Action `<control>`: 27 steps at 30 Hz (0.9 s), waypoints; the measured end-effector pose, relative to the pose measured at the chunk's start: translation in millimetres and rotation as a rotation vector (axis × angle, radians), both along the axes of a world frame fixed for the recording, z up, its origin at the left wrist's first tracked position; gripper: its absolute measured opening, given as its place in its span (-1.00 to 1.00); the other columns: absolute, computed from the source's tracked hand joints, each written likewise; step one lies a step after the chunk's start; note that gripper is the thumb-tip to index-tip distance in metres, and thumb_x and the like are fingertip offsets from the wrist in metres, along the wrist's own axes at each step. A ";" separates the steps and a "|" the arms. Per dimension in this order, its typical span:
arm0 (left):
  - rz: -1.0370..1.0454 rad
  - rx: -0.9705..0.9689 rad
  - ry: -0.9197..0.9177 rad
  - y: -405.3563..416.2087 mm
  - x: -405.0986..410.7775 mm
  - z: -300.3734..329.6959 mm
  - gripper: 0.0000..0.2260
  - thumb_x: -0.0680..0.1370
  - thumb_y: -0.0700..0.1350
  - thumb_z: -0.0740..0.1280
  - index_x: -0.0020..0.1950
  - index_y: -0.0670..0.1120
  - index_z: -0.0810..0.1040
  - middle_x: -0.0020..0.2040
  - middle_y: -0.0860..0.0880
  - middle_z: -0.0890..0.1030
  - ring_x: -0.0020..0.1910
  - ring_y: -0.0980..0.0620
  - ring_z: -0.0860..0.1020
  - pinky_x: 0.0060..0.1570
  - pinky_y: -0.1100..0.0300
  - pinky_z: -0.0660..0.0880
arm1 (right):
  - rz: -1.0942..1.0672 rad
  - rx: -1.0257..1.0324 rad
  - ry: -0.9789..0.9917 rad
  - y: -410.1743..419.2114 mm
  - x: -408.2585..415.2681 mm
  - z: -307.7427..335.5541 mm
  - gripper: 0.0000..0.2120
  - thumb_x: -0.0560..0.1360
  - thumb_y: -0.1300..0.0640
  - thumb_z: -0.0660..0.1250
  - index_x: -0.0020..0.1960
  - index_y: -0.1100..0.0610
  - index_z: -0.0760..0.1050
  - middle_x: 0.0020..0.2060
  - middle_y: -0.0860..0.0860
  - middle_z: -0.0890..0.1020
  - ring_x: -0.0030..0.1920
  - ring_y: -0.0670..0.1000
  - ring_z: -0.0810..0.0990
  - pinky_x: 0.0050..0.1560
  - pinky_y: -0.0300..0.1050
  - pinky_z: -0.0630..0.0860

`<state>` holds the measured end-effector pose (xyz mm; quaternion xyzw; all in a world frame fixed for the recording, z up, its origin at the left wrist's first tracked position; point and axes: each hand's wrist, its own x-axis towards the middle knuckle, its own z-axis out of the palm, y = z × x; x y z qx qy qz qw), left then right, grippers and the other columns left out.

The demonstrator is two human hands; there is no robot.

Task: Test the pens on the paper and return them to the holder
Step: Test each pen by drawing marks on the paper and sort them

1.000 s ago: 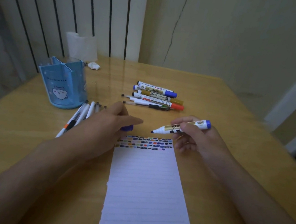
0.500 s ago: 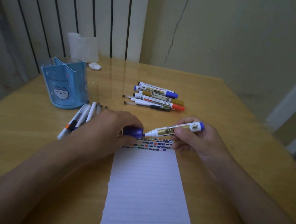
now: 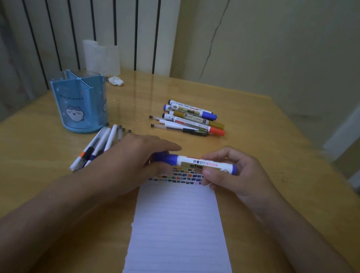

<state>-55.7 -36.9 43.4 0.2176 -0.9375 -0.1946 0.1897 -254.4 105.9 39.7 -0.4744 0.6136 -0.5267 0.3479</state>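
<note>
Cap (image 3: pixel 164 158) now sits back on the blue marker (image 3: pixel 205 164), just above the paper (image 3: pixel 179 241); left hand (image 3: pixel 138 160) grips the cap, right hand (image 3: pixel 231 174) pinches the barrel. Judged tested, holder-bound.

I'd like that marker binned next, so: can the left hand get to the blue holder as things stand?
Probably yes. The holder stands open-topped just beyond the left hand, nothing upright between them; only loose pens lie flat there. The hand now grips the marker cap.
</note>
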 end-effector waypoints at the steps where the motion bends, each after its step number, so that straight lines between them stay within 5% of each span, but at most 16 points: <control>1: 0.014 0.003 -0.004 -0.1 0.1 -0.1 -0.65 0.57 0.01 0.36 0.36 0.16 0.50 0.10 0.26 0.55 -0.07 0.34 0.47 -0.17 0.48 0.40 | 0.003 -0.005 0.007 0.3 0.7 -0.2 -0.78 0.42 0.22 0.49 0.06 0.19 0.60 -0.24 0.04 0.74 -0.22 -0.05 0.69 -0.17 -0.23 0.61; 5: 0.022 -0.014 -0.008 1.4 -1.0 -0.4 -0.76 0.56 -0.01 0.38 0.23 0.10 0.60 0.04 0.14 0.64 -0.06 0.25 0.50 -0.17 0.41 0.40 | -0.011 -0.025 0.063 -0.2 2.4 -0.3 -0.82 0.44 0.29 0.49 0.03 0.20 0.61 -0.22 0.06 0.74 -0.24 -0.05 0.69 -0.17 -0.22 0.60; 12: 0.047 -0.048 0.060 10.5 -1.4 3.8 -0.78 0.53 -0.08 0.44 0.17 0.04 0.66 0.01 0.11 0.68 -0.13 0.30 0.50 -0.19 0.43 0.39 | -0.053 -0.059 0.132 -2.3 3.7 -1.0 -0.75 0.32 0.07 0.50 -0.02 0.10 0.63 -0.24 0.04 0.74 -0.26 -0.04 0.71 -0.12 -0.03 0.65; 19: 0.050 -0.076 0.072 14.7 -0.6 6.4 -0.81 0.53 -0.06 0.44 0.13 0.06 0.66 -0.04 0.12 0.69 -0.14 0.23 0.52 -0.22 0.41 0.39 | -0.025 -0.070 0.112 -4.9 3.5 1.4 -0.75 0.33 0.07 0.49 -0.03 0.14 0.62 -0.25 0.08 0.74 -0.33 0.00 0.69 -0.24 -0.07 0.62; 27: -0.116 -0.160 0.101 14.7 -0.2 5.6 -0.61 0.50 0.34 0.22 0.09 0.12 0.60 -0.09 0.18 0.56 -0.14 0.16 0.51 -0.22 0.21 0.49 | 0.061 -0.070 0.159 -8.5 15.1 2.5 -0.80 0.42 0.07 0.48 -0.06 0.19 0.62 -0.24 0.08 0.72 -0.24 0.01 0.69 -0.30 -0.12 0.59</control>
